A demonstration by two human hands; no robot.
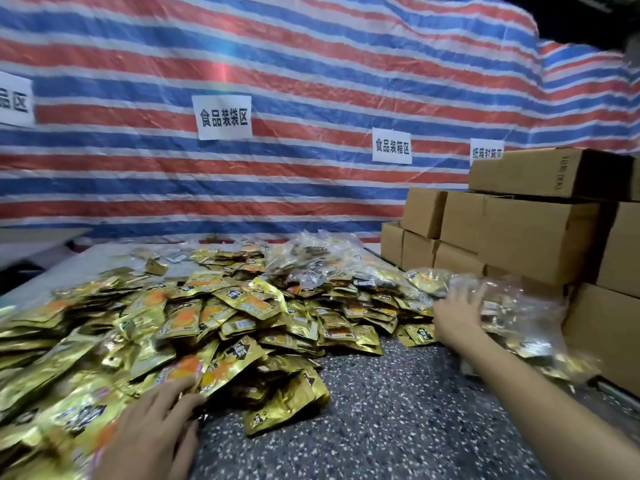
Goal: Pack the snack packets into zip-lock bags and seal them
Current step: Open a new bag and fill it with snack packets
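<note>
Heap of gold snack packets (207,306) across the left and middle of the table (398,427), loose and overlapping, long sides pointing every way. Left hand (156,424) low at the near left, palm down on the near edge of that heap, fingers (180,393) straight and slightly spread, touching the top packets without closing on any.

Right hand (457,315) stretched well out to the right, arm nearly straight, palm down on a clear zip-lock bag (519,317) stuffed with packets. Fingers (479,294) fanned wide and flat on the plastic, pressing rather than gripping. Bag at the right edge of the table, just beside the stacked cardboard boxes (536,237), long side running roughly toward the near right corner. Mouth and seal strip too blurred to make out.

More filled bags (311,261) piled at the far middle, behind the loose heap. Probably a filled bag pressed flat or set aside, with plenty of packets left to pack. Next handful nearest the left hand: directly under its fingers, no reach needed. Striped tarpaulin (311,64) behind.
</note>
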